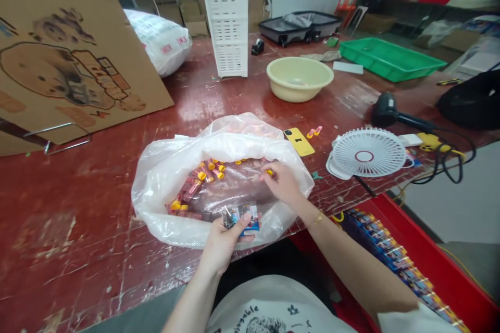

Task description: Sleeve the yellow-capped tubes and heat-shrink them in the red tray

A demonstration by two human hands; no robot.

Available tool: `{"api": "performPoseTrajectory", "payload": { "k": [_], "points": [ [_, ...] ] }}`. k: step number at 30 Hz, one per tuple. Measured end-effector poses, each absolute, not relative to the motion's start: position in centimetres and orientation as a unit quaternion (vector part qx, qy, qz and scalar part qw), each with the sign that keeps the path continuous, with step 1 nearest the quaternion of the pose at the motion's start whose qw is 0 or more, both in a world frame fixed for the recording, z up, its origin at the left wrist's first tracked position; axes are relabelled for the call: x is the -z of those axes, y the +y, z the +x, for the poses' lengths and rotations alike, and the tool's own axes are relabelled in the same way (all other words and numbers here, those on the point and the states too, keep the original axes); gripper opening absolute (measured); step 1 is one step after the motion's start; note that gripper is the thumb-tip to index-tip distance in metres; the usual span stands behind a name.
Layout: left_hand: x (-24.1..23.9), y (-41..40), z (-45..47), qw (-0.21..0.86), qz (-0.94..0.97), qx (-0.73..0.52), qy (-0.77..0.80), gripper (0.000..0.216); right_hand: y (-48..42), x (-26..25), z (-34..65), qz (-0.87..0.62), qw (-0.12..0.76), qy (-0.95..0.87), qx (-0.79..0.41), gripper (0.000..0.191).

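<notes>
A large translucent plastic bag (pixel 156 166) lies with its mouth open on the red table. Inside it are several small pink tubes with yellow caps (pixel 209 170), mostly along the far left side. My left hand (pixel 230 233) grips small printed packets (pixel 250 217), blue and dark, at the near edge of the bag. Reaching into the bag's right side, my right hand (pixel 280 181) has its fingers pinched on a small pink piece with a yellow cap (pixel 269 171). Its exact shape is partly hidden by the fingers.
Right of the bag are a yellow phone (pixel 299 141), two small pink-and-yellow pieces (pixel 314 131), a white fan (pixel 365 153) and a black hair dryer (pixel 398 113). Behind stand a basin (pixel 300 79), a green tray (pixel 390 58) and white baskets (pixel 230 31). A cardboard box (pixel 78 57) is at left.
</notes>
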State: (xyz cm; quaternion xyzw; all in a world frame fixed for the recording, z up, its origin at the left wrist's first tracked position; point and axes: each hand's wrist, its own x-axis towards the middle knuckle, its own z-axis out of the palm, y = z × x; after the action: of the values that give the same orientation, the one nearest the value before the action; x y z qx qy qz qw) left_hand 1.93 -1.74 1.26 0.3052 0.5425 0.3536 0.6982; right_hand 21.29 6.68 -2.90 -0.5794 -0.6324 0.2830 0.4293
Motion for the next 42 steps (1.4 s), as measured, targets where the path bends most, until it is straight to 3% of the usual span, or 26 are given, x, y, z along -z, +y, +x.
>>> {"api": "performPoseTrajectory", "payload": {
  "k": [6,12,19,27,29,33,37,42],
  "points": [
    [-1.5,-1.7,2.9,0.69,0.328,-0.364,0.533,0.035,3.0,-2.7,22.8,-0.485,0.527,-0.601,-0.356,0.018],
    [-2.0,-1.9,3.0,0.653,0.346,-0.402,0.541,0.032,2.8,-6.8,22.3,-0.419,0.462,-0.728,-0.284,0.013],
    [-2.0,-1.9,3.0,0.65,0.356,-0.384,0.55,0.029,3.2,-6.7,21.7,-0.378,0.419,-0.746,-0.354,0.011],
    [-2.0,-2.2,3.8,0.735,0.259,-0.376,0.501,0.041,2.8,-3.0,21.6,-0.414,0.405,-0.62,-0.53,0.028],
    [-2.3,-2.0,4.2,0.764,0.21,-0.372,0.484,0.046,1.4,-2.3,21.5,-0.403,0.39,-0.643,-0.522,0.035],
    [-2.7,-1.4,4.9,0.785,0.167,-0.369,0.469,0.048,-1.7,-1.4,20.4,-0.448,0.366,-0.687,-0.44,0.084],
    [-2.6,-1.2,5.2,0.796,0.171,-0.367,0.449,0.044,-2.7,-0.7,19.0,-0.486,0.399,-0.702,-0.334,0.069],
    [-2.4,-1.1,5.4,0.798,0.173,-0.37,0.443,0.043,-2.6,-0.8,18.5,-0.485,0.412,-0.705,-0.312,0.062]
  ]
}}
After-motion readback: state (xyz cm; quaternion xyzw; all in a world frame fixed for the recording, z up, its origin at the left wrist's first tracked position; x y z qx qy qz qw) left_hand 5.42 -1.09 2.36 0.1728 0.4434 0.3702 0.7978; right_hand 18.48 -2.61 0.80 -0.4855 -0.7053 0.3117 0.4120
